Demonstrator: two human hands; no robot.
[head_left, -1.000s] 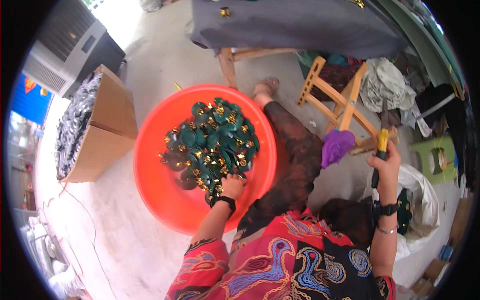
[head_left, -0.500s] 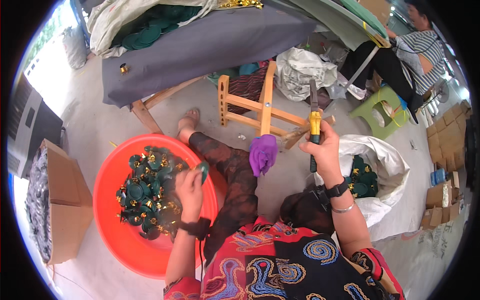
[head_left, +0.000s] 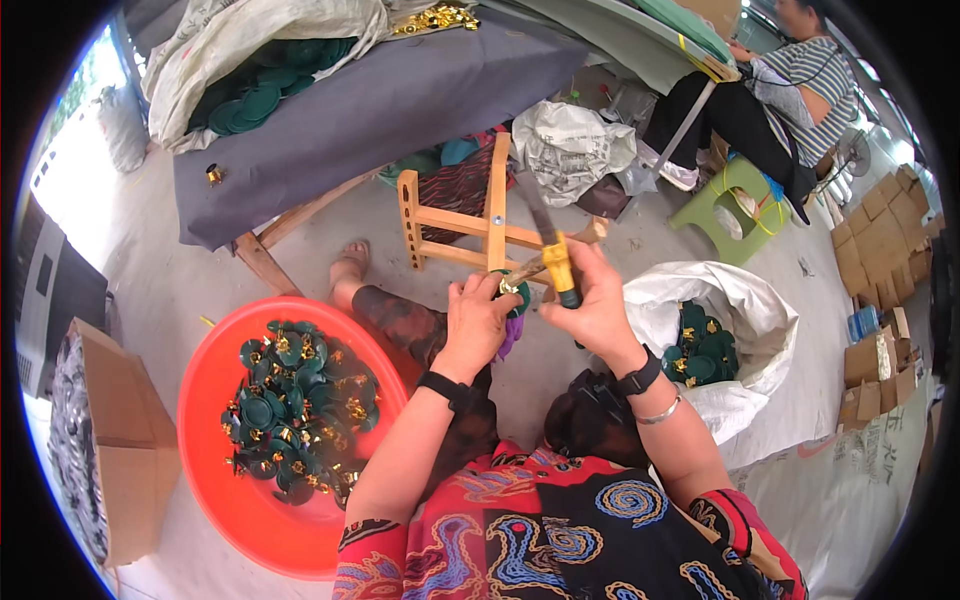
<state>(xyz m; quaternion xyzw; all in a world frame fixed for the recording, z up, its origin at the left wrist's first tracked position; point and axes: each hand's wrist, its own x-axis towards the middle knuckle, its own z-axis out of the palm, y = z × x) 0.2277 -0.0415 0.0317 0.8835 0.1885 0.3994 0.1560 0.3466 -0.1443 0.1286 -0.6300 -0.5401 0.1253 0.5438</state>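
Note:
My left hand (head_left: 472,328) pinches a green disc (head_left: 521,293) with a gold fitting (head_left: 507,286), at the end of a wooden stick on the wooden stand (head_left: 495,210). Just to its right, my right hand (head_left: 592,308) is wrapped round the yellow-and-green handle of a tool with a long, flat dark metal shaft (head_left: 538,210), tilted up and left. The tool's exact kind is unclear. By my left forearm, a round orange basin (head_left: 208,500) holds many similar green discs (head_left: 262,410) with gold fittings. Behind my hands hangs a purple cloth (head_left: 510,335), mostly hidden.
A white sack (head_left: 765,345) with more green discs stands at right. A cardboard box (head_left: 125,430) is at far left. Ahead, a grey-covered table (head_left: 400,110) carries a sack of discs and gold pieces. Beyond a green stool (head_left: 735,205), another person sits at upper right.
My left hand has moved from over the basin to the stand's stick with a green disc. My right hand has come left and lower, tilting the tool leftward. The view has shifted slightly.

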